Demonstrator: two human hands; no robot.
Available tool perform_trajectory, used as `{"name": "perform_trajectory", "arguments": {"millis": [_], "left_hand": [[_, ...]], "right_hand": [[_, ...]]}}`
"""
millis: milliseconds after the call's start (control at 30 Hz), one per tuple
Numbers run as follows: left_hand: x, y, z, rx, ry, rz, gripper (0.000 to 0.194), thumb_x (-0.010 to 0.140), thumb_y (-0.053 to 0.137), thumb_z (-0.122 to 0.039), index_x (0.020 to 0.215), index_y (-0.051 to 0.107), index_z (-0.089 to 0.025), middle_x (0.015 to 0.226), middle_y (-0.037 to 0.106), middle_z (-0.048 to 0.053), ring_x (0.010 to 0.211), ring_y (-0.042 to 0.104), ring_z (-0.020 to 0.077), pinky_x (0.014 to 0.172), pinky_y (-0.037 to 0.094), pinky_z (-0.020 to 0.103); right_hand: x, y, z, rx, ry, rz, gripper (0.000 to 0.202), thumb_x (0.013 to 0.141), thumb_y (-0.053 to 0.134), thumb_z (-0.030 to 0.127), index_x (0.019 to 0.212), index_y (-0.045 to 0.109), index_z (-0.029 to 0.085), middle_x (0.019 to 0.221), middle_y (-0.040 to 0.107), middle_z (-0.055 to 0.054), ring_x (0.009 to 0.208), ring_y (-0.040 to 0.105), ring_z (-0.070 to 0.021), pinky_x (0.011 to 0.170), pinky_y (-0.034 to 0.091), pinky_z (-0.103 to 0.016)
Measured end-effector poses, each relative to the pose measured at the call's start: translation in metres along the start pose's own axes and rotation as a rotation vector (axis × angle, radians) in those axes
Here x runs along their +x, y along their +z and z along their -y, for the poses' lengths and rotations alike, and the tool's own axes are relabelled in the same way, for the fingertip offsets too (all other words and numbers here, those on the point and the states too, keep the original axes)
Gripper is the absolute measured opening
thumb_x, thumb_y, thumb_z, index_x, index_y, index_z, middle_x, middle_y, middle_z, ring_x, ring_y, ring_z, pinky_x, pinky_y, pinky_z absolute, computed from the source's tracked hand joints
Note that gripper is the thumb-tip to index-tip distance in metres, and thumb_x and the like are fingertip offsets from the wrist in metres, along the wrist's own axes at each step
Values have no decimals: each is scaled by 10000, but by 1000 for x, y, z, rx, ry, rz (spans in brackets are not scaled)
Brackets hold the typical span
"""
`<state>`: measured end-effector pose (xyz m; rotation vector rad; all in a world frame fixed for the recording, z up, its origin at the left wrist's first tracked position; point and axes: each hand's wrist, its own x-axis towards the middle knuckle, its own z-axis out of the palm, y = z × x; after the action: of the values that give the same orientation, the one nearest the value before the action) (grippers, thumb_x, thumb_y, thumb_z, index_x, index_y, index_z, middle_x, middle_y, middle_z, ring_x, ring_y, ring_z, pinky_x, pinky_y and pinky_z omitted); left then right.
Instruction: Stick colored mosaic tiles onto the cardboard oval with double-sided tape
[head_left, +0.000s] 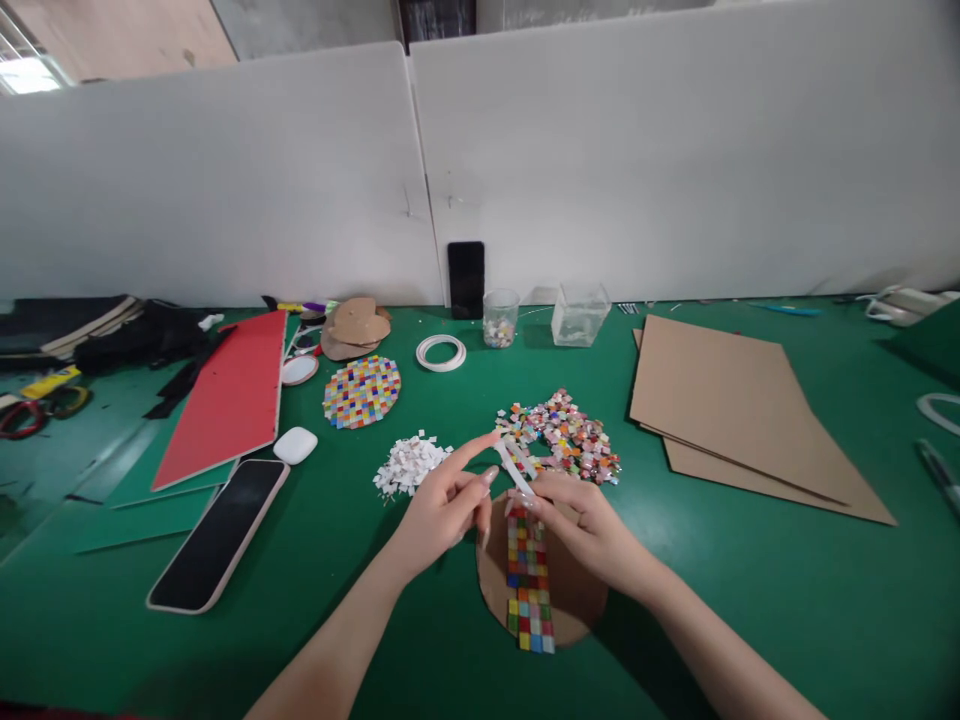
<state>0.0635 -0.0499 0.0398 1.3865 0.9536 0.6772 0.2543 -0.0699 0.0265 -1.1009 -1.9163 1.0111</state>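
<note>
- Cardboard, cut to a round disc [574, 600], is lying on the green mat [750, 600] just in front of the person, and a band of coloured mosaic tiles [529, 585] is running down its middle.
- The left hand [442, 510] and right hand [581, 525] are meeting above the top end of that band, fingertips pinching a thin white strip [516, 468], apparently tape backing; the left forefinger is sticking out straight.
- Judging by the grip, peeling slowly and low along the row, while pressing down the tiles already set, would be keeping the rows square.
- A loose heap of mixed tiles [562, 435] is sitting just beyond the hands, and a pile of white scraps [409, 465] is lying left of it.
- Farther out, a finished tiled disc [361, 391], a tape roll [441, 352], a cup of tiles [500, 318] and a clear tub [580, 314] are standing near the partition.
- Cardboard sheets [720, 400] are lying at the right; a phone [217, 535] and an earbud case [295, 445] at the left.
</note>
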Motion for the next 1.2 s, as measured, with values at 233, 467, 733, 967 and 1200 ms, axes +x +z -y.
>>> {"name": "perform_trajectory", "arguments": {"millis": [233,467,733,967,1200], "left_hand": [[0,-5,-6,-115,-59,20,612,875,438,-294,1412,147,-256,504,542,-55,335,338,49,349,241,149],[-3,0,-5,-137,-146,157,574,859,476,-314,1385,270,-214,477,538,-52,337,330,41,355,236,139],[-3,-9,-9,-67,-19,-89,537,865,470,-359,1355,320,-199,514,558,-47,368,404,64,389,325,167],[8,-8,-1,-109,3,-359,299,836,496,-439,767,529,-149,486,508,-51,367,429,64,395,362,177],[6,2,2,-198,-78,-202,327,804,534,-468,768,565,-145,465,493,-51,364,420,58,350,323,154]], "right_hand": [[-8,-5,2,18,-30,4,313,927,384,321,712,570,189,650,499,-4,620,464,-138,589,381,-256],[-11,-2,1,23,-7,-48,307,922,399,311,704,575,185,640,527,-13,617,466,-140,589,375,-249],[-11,-6,-2,87,74,-95,317,911,412,359,769,635,183,656,583,-29,612,509,-150,574,389,-251],[-14,-10,2,264,67,73,341,903,429,375,738,642,165,617,535,-19,584,480,-134,552,385,-252],[-14,-8,2,284,96,133,378,899,429,390,693,635,149,622,537,-27,607,472,-140,566,370,-269]]}}
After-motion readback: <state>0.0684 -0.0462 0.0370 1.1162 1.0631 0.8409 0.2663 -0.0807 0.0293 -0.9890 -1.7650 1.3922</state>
